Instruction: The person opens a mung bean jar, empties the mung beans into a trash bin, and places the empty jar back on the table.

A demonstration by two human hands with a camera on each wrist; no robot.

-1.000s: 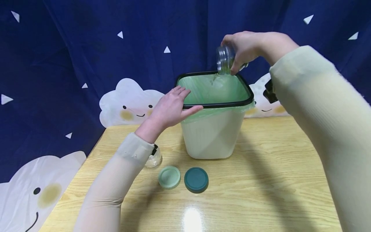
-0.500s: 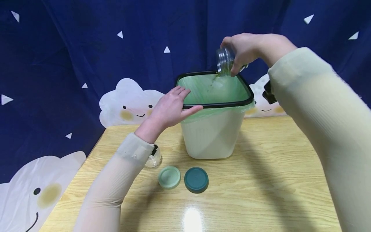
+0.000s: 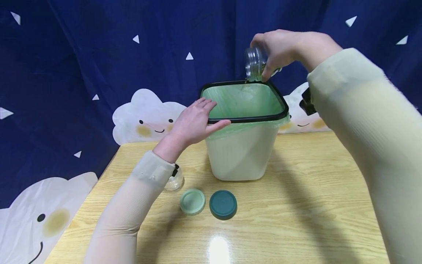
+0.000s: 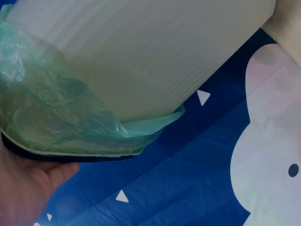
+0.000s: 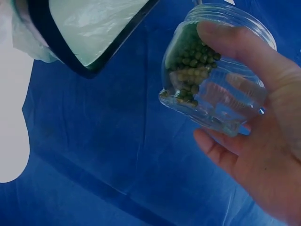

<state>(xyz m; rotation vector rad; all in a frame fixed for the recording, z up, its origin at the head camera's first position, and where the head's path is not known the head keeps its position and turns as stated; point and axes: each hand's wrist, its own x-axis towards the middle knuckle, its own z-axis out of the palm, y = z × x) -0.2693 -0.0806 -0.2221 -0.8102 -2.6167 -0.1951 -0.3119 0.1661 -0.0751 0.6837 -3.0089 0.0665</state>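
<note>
My right hand (image 3: 283, 51) grips a clear glass jar (image 3: 253, 65) above the far right part of the bin. The jar is tipped over, mouth toward the bin. Small round green beans (image 5: 194, 59) lie along its lower side in the right wrist view, and a few bits drop from the mouth. Below stands a white bin (image 3: 242, 154) with a black rim (image 3: 247, 119) and a green plastic liner (image 3: 227, 101). My left hand (image 3: 192, 123) rests on the rim's left front corner, fingers extended; in the left wrist view its fingers touch the black edge.
A light green lid (image 3: 192, 201) and a dark teal lid (image 3: 223, 204) lie on the wooden table (image 3: 316, 190) before the bin. Another glass jar (image 3: 174, 181) stands left of it, partly hidden by my left wrist. A blue curtain (image 3: 99, 47) hangs behind.
My right hand dips slightly, then lifts the tilted jar a little higher. Fewer beans are seen falling from its mouth than half a second ago. My left hand stays put.
</note>
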